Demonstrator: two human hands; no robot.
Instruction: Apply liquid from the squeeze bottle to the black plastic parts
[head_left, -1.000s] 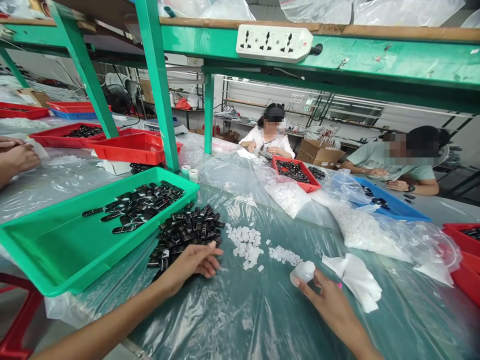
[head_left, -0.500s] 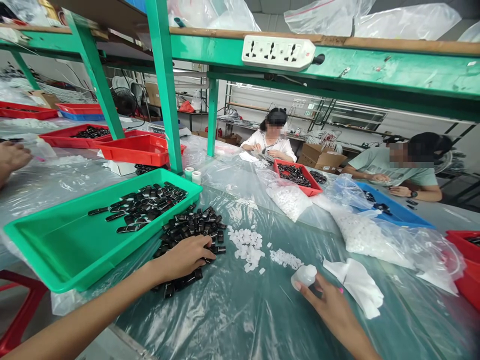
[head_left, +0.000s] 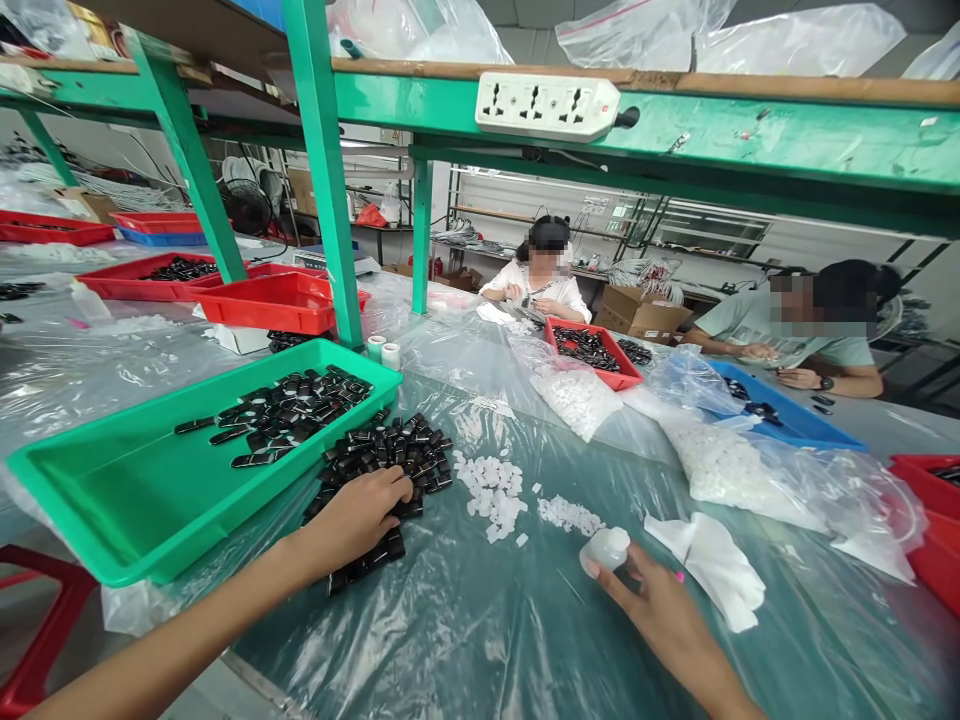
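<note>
My left hand (head_left: 369, 512) lies on a heap of small glossy black casings (head_left: 427, 455), fingers bent down and close together. What its fingertips pinch, if anything, is hidden. In my right hand (head_left: 651, 590) is a small translucent white squeeze bottle (head_left: 604, 550), gripped between thumb and fingers and tilted over. A pink bit shows past the fingers. Between the hands lie a patch of flat white pieces (head_left: 491, 490) and a patch of smaller white bits (head_left: 570, 516). A green tray (head_left: 97, 500) beside the heap holds more black casings.
A crumpled white cloth or tissue (head_left: 712, 570) lies right of my right hand. Bags of white pieces (head_left: 739, 480) and a blue tray (head_left: 817, 430) stand farther right. A green post (head_left: 326, 180) and shelf rail (head_left: 712, 130) rise ahead. Two people sit across the table.
My left hand has drawn slightly back and to the left over the heap of black casings. My right hand keeps holding the bottle. A co-worker's hand at the far left has left the view.
</note>
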